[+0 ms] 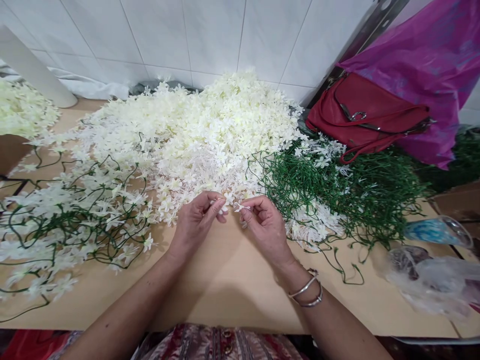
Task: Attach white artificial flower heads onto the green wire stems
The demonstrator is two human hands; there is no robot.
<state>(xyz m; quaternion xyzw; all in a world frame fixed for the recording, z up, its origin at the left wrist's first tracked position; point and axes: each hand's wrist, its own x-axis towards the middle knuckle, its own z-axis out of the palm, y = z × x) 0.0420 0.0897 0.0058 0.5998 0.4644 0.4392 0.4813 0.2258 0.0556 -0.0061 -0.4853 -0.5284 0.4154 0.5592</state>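
My left hand (200, 217) pinches a small white artificial flower (224, 206) between thumb and fingers, above the front edge of the flower heap. Close beside it, my right hand (264, 222) is closed on another small white flower piece (243, 207), its tip pointing toward the left hand. A narrow gap separates the two pieces. Behind both hands rises a large heap of loose cream flower heads (232, 117). To the right lies a tangled pile of green plastic stems (303, 175). Stemmed white flowers (93, 215) are spread out on the left.
A red handbag (369, 112) rests on the stems at the back right, before a purple plastic bag (420, 65). At the right stand a blue-patterned cup (435, 231) and a clear plastic bag (438, 280). A white cylinder (37, 70) leans at the back left. Tiled wall (213, 35) closes the back.
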